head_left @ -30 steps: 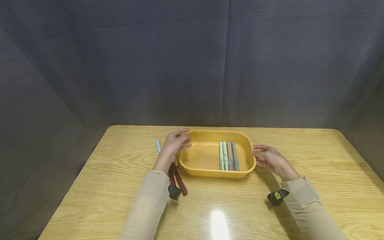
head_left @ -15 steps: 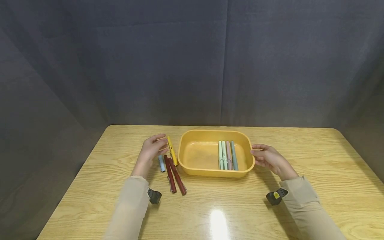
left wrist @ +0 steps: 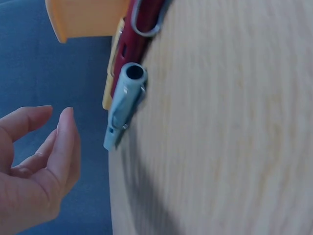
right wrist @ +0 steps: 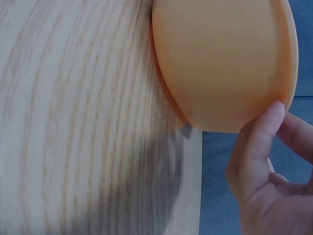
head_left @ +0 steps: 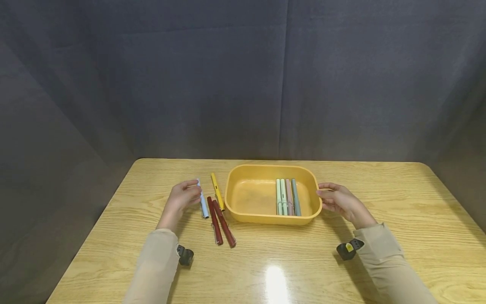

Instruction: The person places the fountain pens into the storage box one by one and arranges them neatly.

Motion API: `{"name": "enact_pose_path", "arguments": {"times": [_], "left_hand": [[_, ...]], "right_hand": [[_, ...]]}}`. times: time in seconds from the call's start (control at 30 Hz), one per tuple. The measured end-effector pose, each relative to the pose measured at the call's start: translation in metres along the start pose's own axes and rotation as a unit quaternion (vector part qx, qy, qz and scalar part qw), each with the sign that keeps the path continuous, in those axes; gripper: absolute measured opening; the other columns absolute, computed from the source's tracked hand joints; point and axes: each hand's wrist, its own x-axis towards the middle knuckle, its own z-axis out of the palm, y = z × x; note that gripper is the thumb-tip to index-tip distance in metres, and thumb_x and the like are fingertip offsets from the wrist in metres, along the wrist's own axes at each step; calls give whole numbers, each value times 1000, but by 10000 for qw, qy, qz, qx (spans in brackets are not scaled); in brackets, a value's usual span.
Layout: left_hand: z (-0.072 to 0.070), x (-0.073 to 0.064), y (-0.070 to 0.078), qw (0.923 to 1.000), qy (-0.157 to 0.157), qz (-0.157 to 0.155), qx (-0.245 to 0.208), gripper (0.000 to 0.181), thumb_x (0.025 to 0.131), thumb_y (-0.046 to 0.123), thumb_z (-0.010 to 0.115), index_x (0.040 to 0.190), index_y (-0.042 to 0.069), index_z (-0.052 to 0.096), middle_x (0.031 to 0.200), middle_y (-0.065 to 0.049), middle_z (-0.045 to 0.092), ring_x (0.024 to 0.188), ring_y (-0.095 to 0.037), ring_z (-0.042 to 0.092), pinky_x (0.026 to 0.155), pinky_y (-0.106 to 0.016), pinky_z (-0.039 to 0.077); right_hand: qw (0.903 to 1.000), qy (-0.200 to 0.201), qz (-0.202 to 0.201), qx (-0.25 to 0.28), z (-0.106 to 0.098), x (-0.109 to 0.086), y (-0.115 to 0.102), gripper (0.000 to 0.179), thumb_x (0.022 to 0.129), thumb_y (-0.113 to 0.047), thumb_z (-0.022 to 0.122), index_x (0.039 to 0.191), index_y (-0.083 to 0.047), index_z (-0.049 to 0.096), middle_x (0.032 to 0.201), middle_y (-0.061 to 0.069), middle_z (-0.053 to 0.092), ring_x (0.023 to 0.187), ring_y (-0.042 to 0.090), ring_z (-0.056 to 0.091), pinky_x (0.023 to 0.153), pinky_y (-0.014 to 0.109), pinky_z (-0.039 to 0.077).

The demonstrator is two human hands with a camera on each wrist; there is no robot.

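Note:
My left hand (head_left: pixel 184 196) hovers at the far end of a light blue pen (head_left: pixel 204 207), overlapping it in the head view. In the left wrist view a gap shows between its thumb and fingers, and the blue pen (left wrist: pixel 125 100) lies apart from them. Just right of that are two dark red pens (head_left: pixel 215 223) and a yellow pen (head_left: pixel 217 190), all on the table. My right hand (head_left: pixel 343 202) pinches the right rim of a yellow tray (head_left: pixel 273 219). In the tray's right half, pale green, pinkish and grey-green pens (head_left: pixel 295 196) lie side by side.
The wooden table (head_left: pixel 379 185) has a far edge just behind the tray, where a dark grey curtain (head_left: pixel 212 93) hangs. Small black cameras (head_left: pixel 185 255) sit on both wrists.
My left hand has moved left and toward me, from the tray's left rim, past the yellow pen, to the light blue pen. My right hand has stayed at the tray's right rim.

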Motion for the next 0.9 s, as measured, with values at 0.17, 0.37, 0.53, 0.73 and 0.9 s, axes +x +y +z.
{"name": "enact_pose_path", "arguments": {"times": [0.17, 0.37, 0.53, 0.73, 0.9], "left_hand": [[-3, 2, -7, 9998, 45, -77, 162, 52, 94, 4, 49, 143, -5, 35, 138, -28, 46, 121, -37, 55, 101, -33, 52], [-4, 4, -15, 9994, 42, -260, 234, 54, 93, 1, 54, 143, -3, 37, 139, -28, 45, 117, -32, 58, 99, -31, 54], [-5, 6, -19, 9990, 61, -377, 229, 54, 91, -2, 55, 142, -5, 38, 138, -28, 46, 107, -26, 63, 97, -32, 55], [-4, 7, -22, 9985, 66, -478, 260, 55, 90, -3, 57, 142, -6, 38, 137, -28, 47, 106, -26, 63, 99, -36, 54], [-3, 11, -24, 9986, 25, -451, 261, 56, 89, -3, 58, 141, -7, 37, 136, -29, 47, 92, -14, 64, 96, -34, 56]], "right_hand": [[10000, 7, 9, 40, 0, 0, 0, 41, 97, -12, 52, 130, 4, 35, 76, -11, 66, 66, 0, 63, 62, 12, 56], [10000, -13, 4, 61, 0, 0, 0, 43, 97, -12, 52, 132, 5, 33, 77, -11, 66, 68, 0, 64, 62, 12, 56], [10000, -12, -1, 38, 0, 0, -1, 46, 97, -12, 52, 134, 7, 31, 78, -11, 66, 68, 0, 64, 63, 12, 56], [10000, 0, -51, 15, 0, 0, 0, 40, 97, -11, 52, 129, 5, 35, 77, -12, 65, 68, 0, 64, 64, 13, 57], [10000, 9, -49, 21, 0, 0, 0, 39, 97, -11, 52, 128, 4, 36, 77, -12, 65, 68, 0, 64, 64, 13, 57]]}}
